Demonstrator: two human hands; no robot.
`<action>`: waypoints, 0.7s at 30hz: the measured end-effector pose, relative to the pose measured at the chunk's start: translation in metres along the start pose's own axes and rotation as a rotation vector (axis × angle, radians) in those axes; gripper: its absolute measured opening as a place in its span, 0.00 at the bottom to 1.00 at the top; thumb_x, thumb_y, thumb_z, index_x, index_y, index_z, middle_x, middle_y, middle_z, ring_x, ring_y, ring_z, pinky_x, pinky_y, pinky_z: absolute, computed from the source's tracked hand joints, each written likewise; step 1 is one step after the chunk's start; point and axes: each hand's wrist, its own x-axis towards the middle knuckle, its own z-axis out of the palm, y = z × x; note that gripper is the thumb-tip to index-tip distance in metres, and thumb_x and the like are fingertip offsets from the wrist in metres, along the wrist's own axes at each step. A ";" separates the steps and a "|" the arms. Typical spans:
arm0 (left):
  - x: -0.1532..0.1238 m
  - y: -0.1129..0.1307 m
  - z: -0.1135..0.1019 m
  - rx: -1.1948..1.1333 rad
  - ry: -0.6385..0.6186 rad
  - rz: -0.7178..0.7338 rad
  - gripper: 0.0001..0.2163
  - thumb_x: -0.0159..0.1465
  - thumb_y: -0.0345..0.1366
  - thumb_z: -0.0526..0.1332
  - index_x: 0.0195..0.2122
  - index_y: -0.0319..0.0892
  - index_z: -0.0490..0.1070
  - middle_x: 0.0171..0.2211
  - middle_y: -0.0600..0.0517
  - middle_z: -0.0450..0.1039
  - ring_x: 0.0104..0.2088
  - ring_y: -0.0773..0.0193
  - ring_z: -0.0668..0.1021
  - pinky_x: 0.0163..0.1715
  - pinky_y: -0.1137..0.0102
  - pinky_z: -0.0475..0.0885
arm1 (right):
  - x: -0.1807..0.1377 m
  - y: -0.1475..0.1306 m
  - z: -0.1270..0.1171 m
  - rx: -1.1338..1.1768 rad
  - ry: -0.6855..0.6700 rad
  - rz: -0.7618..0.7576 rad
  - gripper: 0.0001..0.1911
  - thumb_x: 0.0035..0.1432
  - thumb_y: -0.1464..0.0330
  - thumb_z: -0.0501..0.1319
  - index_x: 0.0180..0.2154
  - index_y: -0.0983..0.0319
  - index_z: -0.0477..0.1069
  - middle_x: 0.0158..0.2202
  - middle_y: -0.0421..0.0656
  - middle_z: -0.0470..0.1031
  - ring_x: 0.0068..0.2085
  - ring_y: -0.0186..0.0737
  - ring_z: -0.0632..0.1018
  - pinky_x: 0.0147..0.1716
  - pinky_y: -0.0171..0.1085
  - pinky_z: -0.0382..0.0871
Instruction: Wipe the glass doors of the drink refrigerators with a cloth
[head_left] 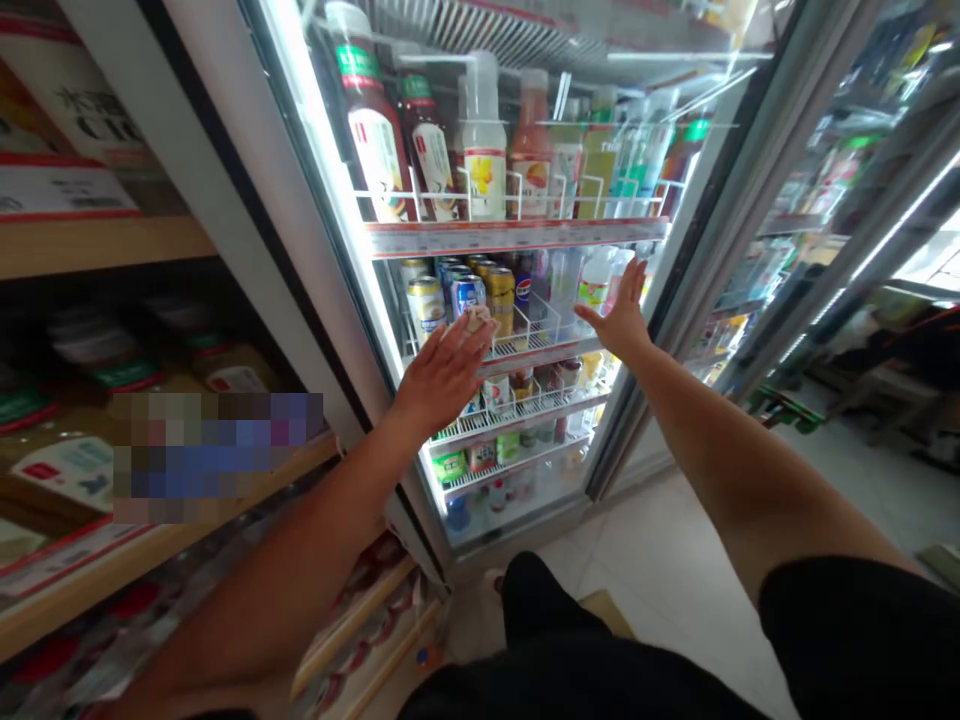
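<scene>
My left hand (450, 370) lies flat over a crumpled pale cloth (478, 320), which shows past the fingertips. It is at the glass door (525, 520) of a lit drinks fridge, in front of the canned drinks. Most of the cloth is hidden under the fingers. To the right, my right hand (624, 312) is open, thumb and fingers spread, at the same door and near its right frame; it holds nothing. Behind the glass stand several cans (469, 292) and, on the shelf above, a row of bottles (484, 170).
At left, a wooden shelf (97, 245) carries large bottles (75, 470) and price labels. Another fridge door (810, 200) stands at right. Below are a pale tiled floor (652, 570) and my dark-clothed leg (540, 600). A blurred patch covers part of the left shelf.
</scene>
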 end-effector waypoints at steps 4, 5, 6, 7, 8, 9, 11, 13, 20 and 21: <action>0.007 -0.018 -0.024 0.058 0.155 -0.131 0.33 0.71 0.38 0.54 0.74 0.48 0.40 0.73 0.48 0.49 0.74 0.49 0.44 0.72 0.45 0.46 | -0.001 -0.001 -0.001 -0.005 0.024 0.004 0.69 0.50 0.31 0.56 0.72 0.62 0.19 0.75 0.55 0.20 0.74 0.57 0.31 0.70 0.62 0.42; 0.009 -0.023 -0.031 0.078 0.177 -0.164 0.33 0.70 0.39 0.55 0.74 0.47 0.41 0.73 0.47 0.48 0.74 0.48 0.43 0.72 0.44 0.45 | -0.002 -0.002 -0.001 -0.009 0.034 0.006 0.70 0.49 0.31 0.56 0.72 0.63 0.20 0.75 0.55 0.21 0.74 0.57 0.32 0.70 0.62 0.44; 0.010 -0.027 -0.036 0.100 0.179 -0.188 0.34 0.70 0.39 0.55 0.74 0.46 0.41 0.73 0.47 0.48 0.74 0.48 0.43 0.72 0.44 0.45 | -0.002 -0.002 -0.001 -0.014 0.040 0.010 0.70 0.49 0.31 0.56 0.72 0.64 0.20 0.75 0.56 0.22 0.74 0.57 0.32 0.69 0.62 0.46; 0.009 -0.029 -0.040 0.119 0.173 -0.202 0.34 0.70 0.39 0.56 0.74 0.45 0.42 0.73 0.46 0.48 0.74 0.47 0.44 0.72 0.44 0.44 | -0.003 -0.002 -0.001 -0.022 0.044 0.014 0.70 0.49 0.31 0.55 0.72 0.64 0.21 0.75 0.57 0.23 0.74 0.57 0.33 0.68 0.62 0.48; 0.008 -0.030 -0.040 0.135 0.162 -0.207 0.34 0.70 0.39 0.57 0.74 0.45 0.42 0.73 0.46 0.49 0.74 0.47 0.44 0.72 0.45 0.44 | -0.004 -0.002 0.000 -0.033 0.046 0.019 0.70 0.49 0.31 0.55 0.72 0.64 0.21 0.75 0.58 0.24 0.74 0.58 0.34 0.67 0.63 0.50; 0.005 -0.029 -0.039 0.147 0.154 -0.207 0.35 0.69 0.39 0.57 0.74 0.44 0.42 0.73 0.46 0.50 0.74 0.47 0.45 0.72 0.46 0.45 | -0.005 -0.001 0.001 -0.048 0.051 0.023 0.69 0.50 0.31 0.54 0.72 0.64 0.21 0.75 0.58 0.24 0.74 0.59 0.35 0.66 0.64 0.53; -0.003 -0.023 -0.029 0.161 0.153 -0.206 0.35 0.69 0.39 0.58 0.74 0.43 0.42 0.72 0.46 0.51 0.74 0.48 0.46 0.72 0.48 0.46 | -0.007 0.001 0.005 -0.091 0.077 0.022 0.66 0.52 0.31 0.52 0.72 0.63 0.21 0.75 0.58 0.25 0.74 0.60 0.37 0.63 0.66 0.56; -0.012 -0.012 -0.012 0.178 0.162 -0.212 0.35 0.69 0.39 0.59 0.73 0.42 0.45 0.72 0.46 0.53 0.74 0.49 0.46 0.72 0.51 0.46 | -0.010 0.005 0.012 -0.135 0.124 0.007 0.64 0.54 0.32 0.50 0.72 0.62 0.21 0.75 0.59 0.27 0.74 0.62 0.39 0.61 0.67 0.59; -0.039 0.039 0.064 0.310 0.258 -0.311 0.28 0.69 0.42 0.60 0.68 0.41 0.61 0.69 0.48 0.59 0.74 0.52 0.41 0.73 0.56 0.40 | -0.013 0.018 0.045 -0.165 0.332 -0.155 0.54 0.64 0.39 0.43 0.71 0.64 0.18 0.75 0.59 0.24 0.74 0.64 0.36 0.61 0.69 0.54; -0.041 0.047 0.076 0.299 0.290 -0.313 0.28 0.69 0.42 0.60 0.68 0.41 0.61 0.69 0.48 0.59 0.74 0.52 0.42 0.73 0.57 0.40 | -0.013 0.019 0.049 -0.162 0.361 -0.190 0.53 0.65 0.40 0.43 0.71 0.64 0.18 0.75 0.59 0.23 0.74 0.65 0.36 0.62 0.70 0.52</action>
